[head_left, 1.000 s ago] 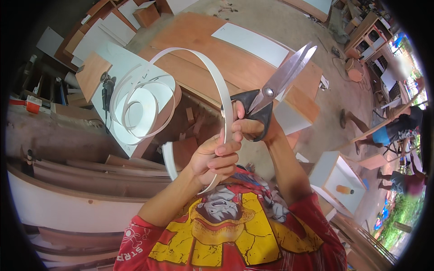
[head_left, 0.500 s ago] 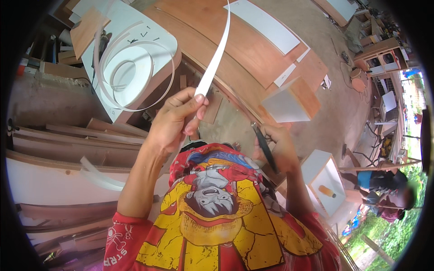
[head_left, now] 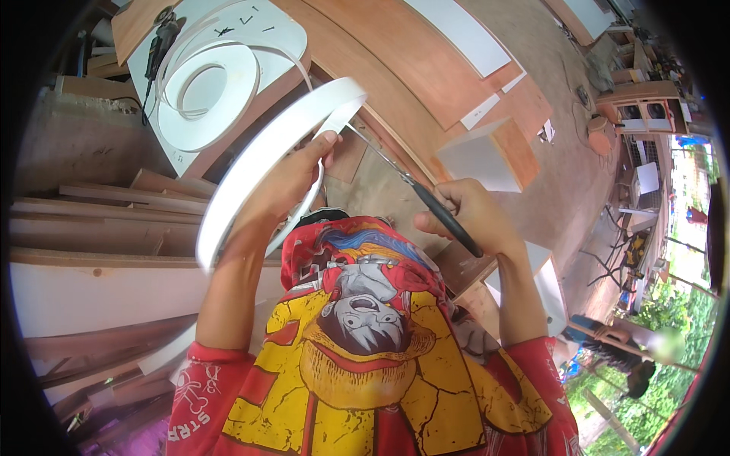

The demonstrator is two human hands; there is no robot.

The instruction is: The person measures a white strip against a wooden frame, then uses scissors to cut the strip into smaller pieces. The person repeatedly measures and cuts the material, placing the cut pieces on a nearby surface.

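My left hand [head_left: 293, 171] pinches the end of a white edge-banding strip [head_left: 258, 163] in front of me. The strip curls in a wide loop over my left forearm, and part of it hangs below the hand. My right hand [head_left: 475, 213] is closed on a slim tool with a black handle [head_left: 441, 213] and a thin metal shaft. The tool points up and left, its tip at the strip just beside my left fingertips. Whether the tip touches the strip I cannot tell.
On a white-topped piece [head_left: 277, 38] at the upper left lie a roll of banding [head_left: 175, 121], screws and a black power tool [head_left: 161, 45]. Large brown boards [head_left: 380, 53] stretch ahead. Open boxes [head_left: 487, 156] stand to the right, planks [head_left: 114, 220] left. Another person [head_left: 616, 353] is at far right.
The strip, which pointed upward, is now looped over my left forearm. My right hand has turned the tool, bringing its tip to the strip by my left fingers.
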